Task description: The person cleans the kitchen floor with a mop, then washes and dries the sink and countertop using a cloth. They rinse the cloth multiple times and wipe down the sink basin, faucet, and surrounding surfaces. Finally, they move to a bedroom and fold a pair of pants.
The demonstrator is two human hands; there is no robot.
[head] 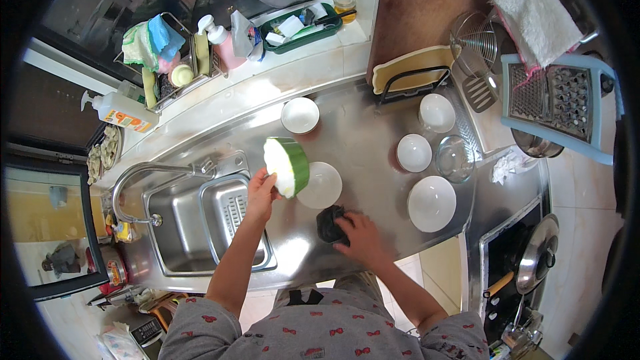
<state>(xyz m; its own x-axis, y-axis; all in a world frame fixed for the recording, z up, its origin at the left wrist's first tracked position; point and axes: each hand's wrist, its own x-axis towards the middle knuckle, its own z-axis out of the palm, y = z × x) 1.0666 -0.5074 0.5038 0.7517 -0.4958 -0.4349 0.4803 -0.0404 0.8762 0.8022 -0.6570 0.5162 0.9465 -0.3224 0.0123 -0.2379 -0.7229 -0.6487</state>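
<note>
A green bowl (295, 167) with a white inside is tipped on its side above the steel counter. My left hand (262, 192) grips it by the rim, thumb on the inner face. Just behind it, a white bowl (322, 187) sits on the counter, partly covered by the green one. My right hand (362, 237) is at a crumpled dark cloth (330, 225) near the counter's front. Its fingertips overlap the cloth's right edge, with the thumb lower down. Whether the fingers pinch the cloth is not clear.
White bowls (432, 204), (414, 153), (436, 113) and a glass bowl (455, 159) stand at right; another white bowl (300, 115) is at the back. A steel sink (180, 230) with a faucet (120, 185) lies left. Beyond the right bowls is a stove (505, 250).
</note>
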